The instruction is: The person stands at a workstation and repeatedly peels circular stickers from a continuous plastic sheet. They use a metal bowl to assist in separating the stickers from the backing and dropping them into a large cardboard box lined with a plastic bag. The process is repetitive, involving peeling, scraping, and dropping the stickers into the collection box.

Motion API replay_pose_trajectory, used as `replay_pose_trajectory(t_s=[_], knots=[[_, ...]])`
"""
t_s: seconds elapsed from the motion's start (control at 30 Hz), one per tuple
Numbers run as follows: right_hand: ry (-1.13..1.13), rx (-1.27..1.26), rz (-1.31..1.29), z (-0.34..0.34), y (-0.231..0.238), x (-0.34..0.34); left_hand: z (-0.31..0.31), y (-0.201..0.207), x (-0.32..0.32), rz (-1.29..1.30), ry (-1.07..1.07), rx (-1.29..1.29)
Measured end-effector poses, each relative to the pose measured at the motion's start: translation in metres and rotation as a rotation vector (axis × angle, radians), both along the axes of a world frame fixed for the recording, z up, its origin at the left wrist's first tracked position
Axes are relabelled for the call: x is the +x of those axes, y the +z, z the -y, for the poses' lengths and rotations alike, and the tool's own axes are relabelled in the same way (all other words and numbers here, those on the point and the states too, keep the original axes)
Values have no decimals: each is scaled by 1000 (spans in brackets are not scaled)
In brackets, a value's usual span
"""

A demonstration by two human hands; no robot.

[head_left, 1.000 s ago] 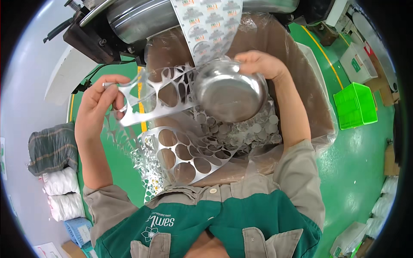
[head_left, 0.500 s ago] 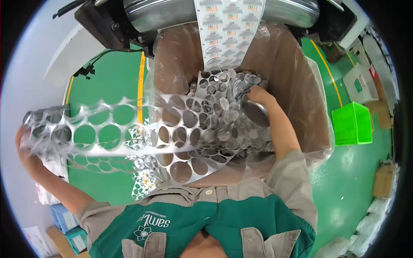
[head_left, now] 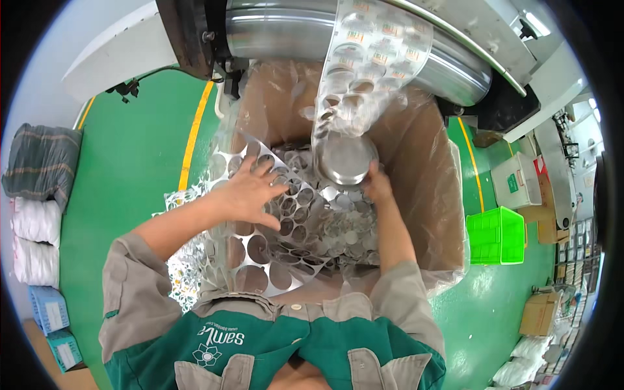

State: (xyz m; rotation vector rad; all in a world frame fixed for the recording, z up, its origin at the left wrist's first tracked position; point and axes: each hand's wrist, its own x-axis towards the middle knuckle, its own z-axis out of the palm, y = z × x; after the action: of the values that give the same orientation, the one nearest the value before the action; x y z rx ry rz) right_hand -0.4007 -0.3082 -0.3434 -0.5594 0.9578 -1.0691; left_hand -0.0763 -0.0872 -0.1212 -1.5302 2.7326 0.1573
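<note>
While the punched web (head_left: 273, 247) lies half over the box (head_left: 448, 195) rim, the left hand (head_left: 250, 192) presses it down, fingers spread flat, gripping nothing. The right hand (head_left: 377, 185) clasps a steel bowl (head_left: 344, 159) inside the box, above loose discs (head_left: 344, 234). Much web apparently remains to stuff in.

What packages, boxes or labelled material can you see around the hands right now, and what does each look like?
Lined carton: large brown box with a clear plastic liner, under both hands.
Printed foil strip: silvery web with rows of small round coloured labels, hanging from the machine.
Green crate: bright slotted plastic, on the floor at right.
White box: labelled, behind the crate.
Brown cartons: lower right floor.
Blue bins: labelled, lower left.
</note>
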Motion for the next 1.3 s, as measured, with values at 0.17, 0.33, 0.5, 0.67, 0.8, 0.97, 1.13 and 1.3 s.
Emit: replay_pose_trajectory(t_s=[0.17,0.33,0.5,0.67,0.8,0.97,1.13,1.3], knots=[[947,-547,-1766,-43,10,17,6,-2,2,235,29,385],[895,-938,-1563,-44,154,47,10,-9,3,171,-104,136],[631,-694,-138,-50,259,47,-3,41,12,-235,98,-26],[795,-291,349,-40,175,48,-14,133,30,-937,217,239],[812,-532,-1341,-41,39,32,-10,147,66,-1240,364,233],[1303,-580,-1772,-46,74,30,-8,94,75,-1258,556,300],[1049,-474,-604,-42,199,37,-10,100,62,-1273,386,256],[928,-512,435,-57,210,64,-59,169,31,-1177,426,-304]])
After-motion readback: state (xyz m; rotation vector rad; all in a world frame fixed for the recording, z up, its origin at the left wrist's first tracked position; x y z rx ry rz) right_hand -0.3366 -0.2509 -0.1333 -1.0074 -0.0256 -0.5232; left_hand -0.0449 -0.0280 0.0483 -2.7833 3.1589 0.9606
